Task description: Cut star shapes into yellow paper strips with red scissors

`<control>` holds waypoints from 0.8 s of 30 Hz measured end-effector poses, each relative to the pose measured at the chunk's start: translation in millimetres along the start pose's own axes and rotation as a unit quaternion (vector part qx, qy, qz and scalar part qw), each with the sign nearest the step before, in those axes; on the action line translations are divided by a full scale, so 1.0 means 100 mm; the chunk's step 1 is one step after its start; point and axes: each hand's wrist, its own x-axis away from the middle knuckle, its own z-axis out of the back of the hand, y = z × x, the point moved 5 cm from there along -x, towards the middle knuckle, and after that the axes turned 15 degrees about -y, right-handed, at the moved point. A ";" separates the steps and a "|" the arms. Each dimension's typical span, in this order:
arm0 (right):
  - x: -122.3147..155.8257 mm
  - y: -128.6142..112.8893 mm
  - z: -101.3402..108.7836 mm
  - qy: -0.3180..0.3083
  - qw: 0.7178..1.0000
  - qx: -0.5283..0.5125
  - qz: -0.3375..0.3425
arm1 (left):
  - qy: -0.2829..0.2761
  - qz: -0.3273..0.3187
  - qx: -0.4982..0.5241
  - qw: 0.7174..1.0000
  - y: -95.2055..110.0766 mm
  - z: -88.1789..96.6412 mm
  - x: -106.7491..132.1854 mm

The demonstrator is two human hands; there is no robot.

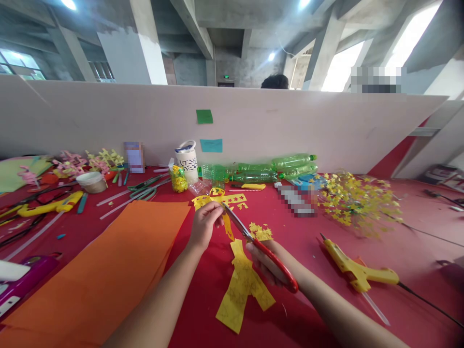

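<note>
My left hand (206, 224) is closed in a pinch on a yellow paper strip (227, 228), part of which hangs below the fingertips. Wrapped around the handles of red-handled scissors (277, 263) is my right hand (266, 258). The scissor blades point away to the upper left, their tips close to the left fingers. Under the hands lies a larger yellow paper piece (239, 285) with drawn lines. Cut yellow stars (260, 232) are heaped just behind the right hand. Beyond the left hand, a yellow scrap (237, 198) shows star-shaped holes.
Orange paper sheets (119, 256) cover the left side. A yellow glue gun (357, 266) with a cord lies right, a second glue gun (52, 205) far left. Green bottles (253, 176), a white tumbler (187, 162) and a yellow star bouquet (353, 198) stand near the partition (290, 123).
</note>
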 end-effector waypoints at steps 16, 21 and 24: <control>-0.04 0.09 0.21 0.169 0.977 -0.117 0.065 | -0.053 0.121 0.175 0.976 -0.07 -0.25 0.04; -0.04 0.08 0.25 0.190 0.968 -0.138 0.083 | -0.160 0.204 0.234 0.937 -0.27 -0.57 0.17; -0.09 0.11 0.24 0.162 0.970 -0.157 0.086 | -0.185 0.210 0.230 0.932 -0.29 -0.66 0.22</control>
